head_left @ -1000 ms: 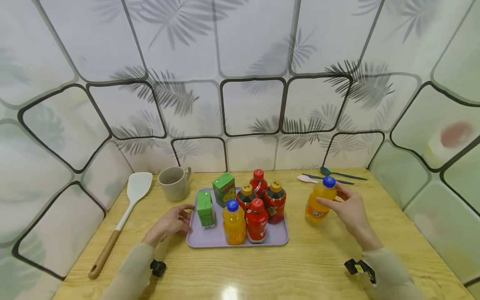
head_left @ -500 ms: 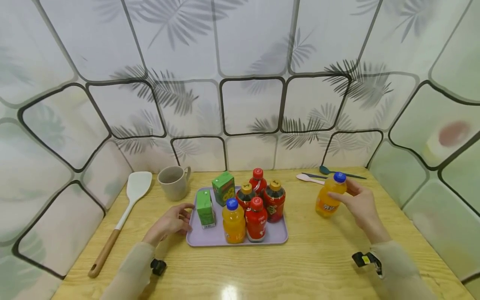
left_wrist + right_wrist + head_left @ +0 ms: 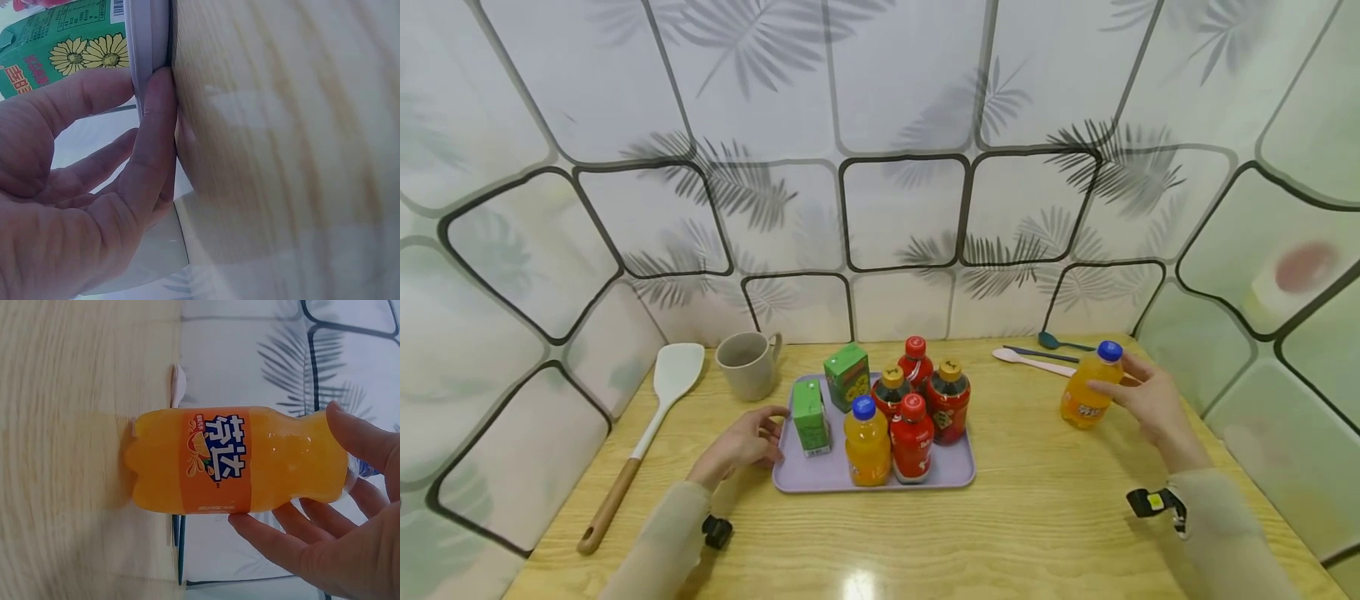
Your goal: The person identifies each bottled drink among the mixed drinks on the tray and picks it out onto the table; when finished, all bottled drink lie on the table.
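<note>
My right hand (image 3: 1156, 402) grips an orange soda bottle (image 3: 1086, 400) with a blue cap, thumb and fingers round its upper part. In the right wrist view the label of the soda bottle (image 3: 215, 453) faces the camera. Far to the left, my left hand (image 3: 747, 446) holds the left edge of a lilac tray (image 3: 835, 481); the left wrist view has its fingertips pinching the tray rim (image 3: 149, 37). Nearest this hand on the tray is a green drink carton (image 3: 811, 421). Another green carton (image 3: 847, 379), a second orange soda bottle (image 3: 868, 446) and several red-labelled bottles (image 3: 913, 446) also stand there.
A beige mug (image 3: 748, 371) stands behind my left hand. At the far left lies a white spatula (image 3: 658, 421) with a wooden handle. A pink spoon (image 3: 1018, 358) and a dark teal spoon (image 3: 1060, 342) lie at the back right, before the patterned wall (image 3: 902, 212).
My right hand has carried the orange soda bottle to the right, away from the tray. The left hand and tray stay in place.
</note>
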A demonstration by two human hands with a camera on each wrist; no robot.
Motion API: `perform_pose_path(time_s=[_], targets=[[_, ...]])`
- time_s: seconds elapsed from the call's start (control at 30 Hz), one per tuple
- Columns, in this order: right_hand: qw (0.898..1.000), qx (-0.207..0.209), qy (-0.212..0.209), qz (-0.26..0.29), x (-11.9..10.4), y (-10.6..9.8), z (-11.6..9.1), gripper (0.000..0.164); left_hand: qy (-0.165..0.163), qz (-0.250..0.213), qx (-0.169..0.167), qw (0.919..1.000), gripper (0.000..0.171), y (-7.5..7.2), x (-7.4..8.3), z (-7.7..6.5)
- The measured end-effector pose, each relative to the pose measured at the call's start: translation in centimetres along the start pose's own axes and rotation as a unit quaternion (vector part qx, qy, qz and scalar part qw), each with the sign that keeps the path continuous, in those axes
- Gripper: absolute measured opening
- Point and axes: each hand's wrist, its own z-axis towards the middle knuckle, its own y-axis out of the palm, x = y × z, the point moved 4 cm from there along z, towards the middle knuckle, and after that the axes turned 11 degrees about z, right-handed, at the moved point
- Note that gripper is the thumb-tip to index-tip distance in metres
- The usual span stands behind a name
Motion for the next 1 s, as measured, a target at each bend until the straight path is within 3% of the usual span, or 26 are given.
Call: perform_pose_path(time_s=[0.27,0.5,1.0], targets=[[0.999,0.032,0.001,0.038,0.6,-1.9,0.7,0.084,0.004,-0.004,-0.003,1.0000,0.075,0.1,0.1,0.1],[0.999,0.033,0.002,-0.001,0.5,-2.9,1.3,0.084,0.004,0.007,-0.004,1.0000,0.074,0.2,0.2,0.0],[0.999,0.049,0.002,-0.022,0.8,-3.8,3.5,0.082,0.007,0.011,0.004,0.9999,0.074,0.0,0.1,0.0]])
